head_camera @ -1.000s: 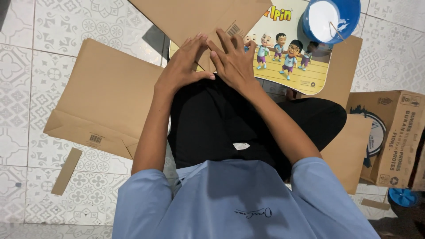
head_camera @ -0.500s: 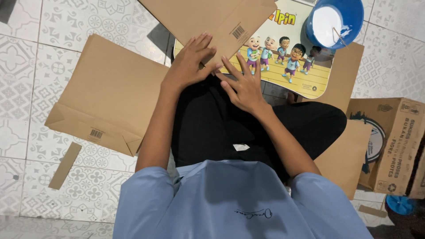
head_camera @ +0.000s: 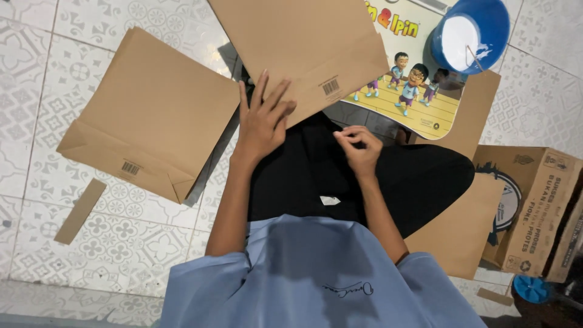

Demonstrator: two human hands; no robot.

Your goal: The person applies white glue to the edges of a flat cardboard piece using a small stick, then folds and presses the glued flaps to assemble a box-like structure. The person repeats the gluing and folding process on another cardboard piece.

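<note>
A flat brown paper bag (head_camera: 303, 45) lies on the floor just ahead of the person's lap, its lower edge, with a small barcode, slanting down toward the knees. The left hand (head_camera: 262, 118) lies on that lower edge, fingers spread and nearly straight, palm down, pressing rather than gripping. The right hand (head_camera: 359, 146) hovers just off the bag's corner, over the black trousers, its fingers curled in toward the thumb; whether it pinches anything I cannot tell. A second folded bag (head_camera: 152, 115) lies to the left on the patterned tiles (head_camera: 36, 54), close beside the first, with a loose brown strip (head_camera: 80, 211) further left and nearer the person. Beyond the right hand the first bag overlaps a cartoon board (head_camera: 419, 91), and a blue bowl (head_camera: 472, 33) of white paste with a thin stick sits at its far corner. More brown sheets (head_camera: 461, 231) lie on the right under the knee, next to a cardboard box (head_camera: 534, 206).
</note>
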